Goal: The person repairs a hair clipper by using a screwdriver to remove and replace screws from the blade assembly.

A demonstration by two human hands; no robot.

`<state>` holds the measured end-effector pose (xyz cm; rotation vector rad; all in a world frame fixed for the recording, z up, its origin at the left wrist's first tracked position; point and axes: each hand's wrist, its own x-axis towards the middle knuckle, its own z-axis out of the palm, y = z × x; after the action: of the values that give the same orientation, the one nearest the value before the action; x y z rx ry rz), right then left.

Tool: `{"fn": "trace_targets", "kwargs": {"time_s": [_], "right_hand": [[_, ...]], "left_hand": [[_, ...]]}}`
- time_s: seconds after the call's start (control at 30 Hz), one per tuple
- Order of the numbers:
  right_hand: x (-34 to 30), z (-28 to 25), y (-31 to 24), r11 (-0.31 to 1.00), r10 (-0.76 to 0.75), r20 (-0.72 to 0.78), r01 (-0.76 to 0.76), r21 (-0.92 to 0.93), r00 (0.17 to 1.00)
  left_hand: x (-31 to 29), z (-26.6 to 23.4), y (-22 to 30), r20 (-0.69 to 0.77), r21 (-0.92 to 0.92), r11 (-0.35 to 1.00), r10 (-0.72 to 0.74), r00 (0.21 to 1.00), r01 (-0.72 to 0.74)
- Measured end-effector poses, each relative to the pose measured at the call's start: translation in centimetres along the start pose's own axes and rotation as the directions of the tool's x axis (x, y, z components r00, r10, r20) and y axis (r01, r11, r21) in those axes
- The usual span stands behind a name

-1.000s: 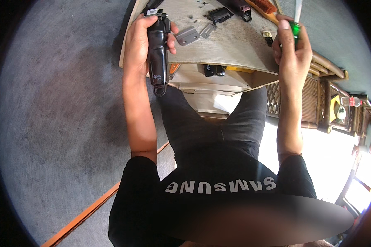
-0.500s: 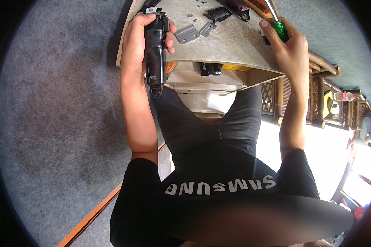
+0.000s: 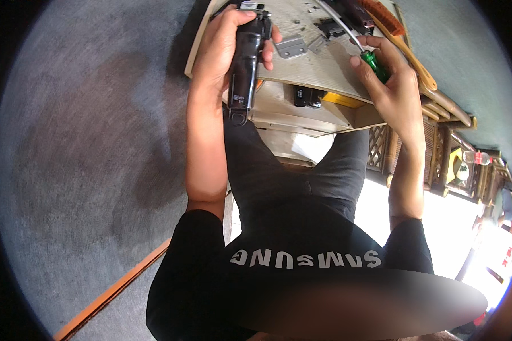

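Observation:
A black hair clipper (image 3: pixel 244 74) with a hanging loop at its lower end is gripped in my left hand (image 3: pixel 216 57), thumb near its metal top end. My right hand (image 3: pixel 401 88) is closed round the green handle of a screwdriver (image 3: pixel 375 66), whose shaft slants up to the left. The screwdriver's tip is past the top edge of the picture. Between the hands, a grey metal clipper blade (image 3: pixel 292 46) and a smaller slotted metal plate (image 3: pixel 318 44) lie on the table (image 3: pixel 307 73). A black part (image 3: pixel 330 27) sits beyond them.
Several small screws (image 3: pixel 302 29) lie at the far side. A wooden-handled brush (image 3: pixel 425 74) and a dark clipper (image 3: pixel 355 14) are at the far right. Black items (image 3: pixel 307 96) sit on the open shelf below the tabletop. Bamboo furniture (image 3: pixel 438 148) stands to the right.
The view has shifted, so the table appears further right. Relative to the table, my right hand has come left and nearer, and the screwdriver now slants more to the left. The clipper stays in my left hand.

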<state>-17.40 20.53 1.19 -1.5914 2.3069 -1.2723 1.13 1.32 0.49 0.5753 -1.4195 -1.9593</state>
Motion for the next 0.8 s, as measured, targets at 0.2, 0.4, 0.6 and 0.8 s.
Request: {"fn": "trace_targets", "kwargs": {"time_s": [0.2,0.4,0.6,0.8], "right_hand": [[-0.5,0.8,-0.5,0.998,-0.026,0.058,0.023,0.053,0.998],[-0.6,0.5,-0.8,0.997,-0.057,0.135,0.049,0.067,0.989],[-0.5,0.9,-0.4,0.989,-0.078,0.109,0.063,0.135,0.991],[0.2,1.5,-1.1,0.99,-0.013,0.132,-0.006,0.141,0.991]], "left_hand": [[-0.1,0.1,0.2,0.062,0.059,0.996,0.061,0.996,-0.064],[0.7,-0.7,-0.1,0.126,0.041,0.997,0.058,0.99,-0.064],[0.6,-0.3,0.0,0.125,0.052,0.996,0.06,0.99,-0.067],[0.6,-0.6,0.0,0.165,0.024,0.998,0.052,0.985,-0.056]]}}
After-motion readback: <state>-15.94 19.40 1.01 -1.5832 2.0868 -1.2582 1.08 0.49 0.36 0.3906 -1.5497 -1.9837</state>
